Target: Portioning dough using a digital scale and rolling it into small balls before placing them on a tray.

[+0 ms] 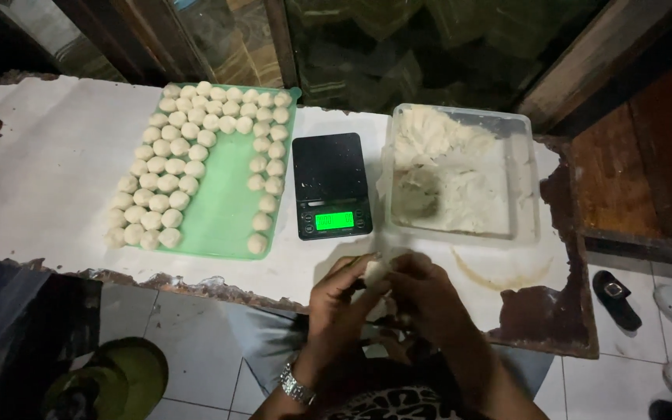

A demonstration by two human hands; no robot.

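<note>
Dough piece [375, 271] sits pinched between your left hand [341, 299] and right hand [423, 294], both grasping it just below the black digital scale [330, 185].

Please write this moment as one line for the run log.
left hand: on dough piece | right hand: on dough piece | scale: bare | green tray: dough balls

Soft, matt dough piece [375, 271] pinched between the left hand [344, 299] and right hand [421, 295], a shiny metal watch [297, 385] on the left wrist. Matt, floury dough balls [166, 183] sit on a smooth green plastic tray [223, 210]. Glossy black plastic scale [330, 185]. Clear plastic tub [516, 179], cloudy with flour. White counter [48, 171], coating chipped and rough at the edges.
</note>
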